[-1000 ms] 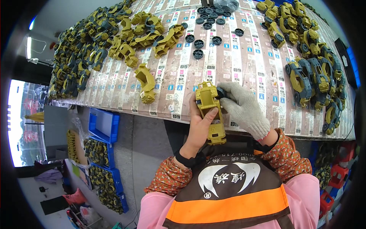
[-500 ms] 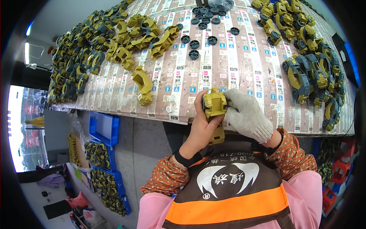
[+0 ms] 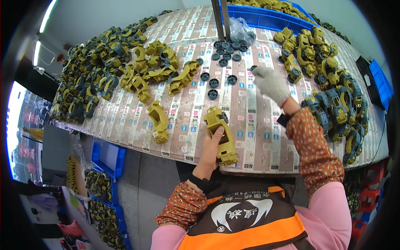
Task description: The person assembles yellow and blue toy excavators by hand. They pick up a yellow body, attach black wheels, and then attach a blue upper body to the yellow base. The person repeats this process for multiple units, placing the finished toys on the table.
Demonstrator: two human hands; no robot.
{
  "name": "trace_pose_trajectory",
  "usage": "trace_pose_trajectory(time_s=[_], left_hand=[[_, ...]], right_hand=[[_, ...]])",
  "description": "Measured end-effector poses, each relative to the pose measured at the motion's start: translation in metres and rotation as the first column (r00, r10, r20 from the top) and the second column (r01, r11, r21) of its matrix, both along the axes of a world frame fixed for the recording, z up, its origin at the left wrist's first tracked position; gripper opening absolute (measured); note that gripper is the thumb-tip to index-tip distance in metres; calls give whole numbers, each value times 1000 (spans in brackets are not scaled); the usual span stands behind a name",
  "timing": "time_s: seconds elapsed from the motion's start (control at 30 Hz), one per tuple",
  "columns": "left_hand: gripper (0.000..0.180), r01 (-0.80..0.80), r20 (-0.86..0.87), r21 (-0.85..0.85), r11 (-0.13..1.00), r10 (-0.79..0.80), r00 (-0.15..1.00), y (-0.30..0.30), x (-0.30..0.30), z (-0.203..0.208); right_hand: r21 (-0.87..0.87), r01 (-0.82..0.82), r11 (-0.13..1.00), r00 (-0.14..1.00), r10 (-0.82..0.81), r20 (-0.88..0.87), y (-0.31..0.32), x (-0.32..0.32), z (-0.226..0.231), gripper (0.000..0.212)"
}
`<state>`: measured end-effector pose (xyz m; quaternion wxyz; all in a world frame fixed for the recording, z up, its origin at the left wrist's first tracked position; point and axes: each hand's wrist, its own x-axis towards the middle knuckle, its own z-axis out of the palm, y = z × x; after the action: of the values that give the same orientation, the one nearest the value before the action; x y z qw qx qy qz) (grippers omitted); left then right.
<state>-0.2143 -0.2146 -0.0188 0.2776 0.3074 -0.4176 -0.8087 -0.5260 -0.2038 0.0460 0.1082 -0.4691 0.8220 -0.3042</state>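
Note:
My bare left hand (image 3: 209,149) grips a mustard-yellow plastic toy car body (image 3: 227,148) over the table's near edge. A dark wheel (image 3: 224,117) sits at the upper right side of that body. My right hand (image 3: 270,84), in a pale knitted glove, reaches out over the tabletop. Its fingertips are closed on a black toy wheel (image 3: 253,68), which shows just past the glove. Several loose black wheels (image 3: 213,83) lie to the left of this hand. Another yellow car body (image 3: 158,121) rests alone, left of my left hand.
Yellow bodies (image 3: 160,74) and a large heap of yellow-and-grey parts (image 3: 96,62) cover the table's left. More assembled pieces (image 3: 333,106) are piled at the right. A blue bin (image 3: 266,17) and a metal post (image 3: 221,21) stand at the back. Blue crates (image 3: 109,157) sit low at left.
My right hand has left the car body and moved forward to a loose wheel. My left hand still holds the body, now lengthwise and turned. The view has tilted up.

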Motion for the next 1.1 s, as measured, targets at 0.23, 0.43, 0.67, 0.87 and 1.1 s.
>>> trace_pose_trajectory(time_s=[0.23, 0.43, 0.67, 0.87, 1.1], left_hand=[[51, 8, -47, 75, 997, -4, 999, -6, 9, 0], [43, -13, -110, 195, 981, 35, 993, -8, 13, 1], [46, -30, -205, 144, 989, 60, 977, -1, 16, -1], [45, -81, -210, 9, 997, 81, 974, 15, 12, 8], [49, -215, -165, -98, 972, 197, 966, 22, 3, -4]], right_hand=[[266, 93, 960, 931, 10, -364, -47, -52, -24, 45], [103, -1, 995, 942, 35, -333, -34, -31, -30, 22], [-143, -365, 920, 896, 389, 216, 63, 84, -2, 22], [-186, -310, 932, 896, 351, 270, 128, 166, -10, 25], [-257, -106, 961, 921, 192, 339, 149, 193, -24, 29]])
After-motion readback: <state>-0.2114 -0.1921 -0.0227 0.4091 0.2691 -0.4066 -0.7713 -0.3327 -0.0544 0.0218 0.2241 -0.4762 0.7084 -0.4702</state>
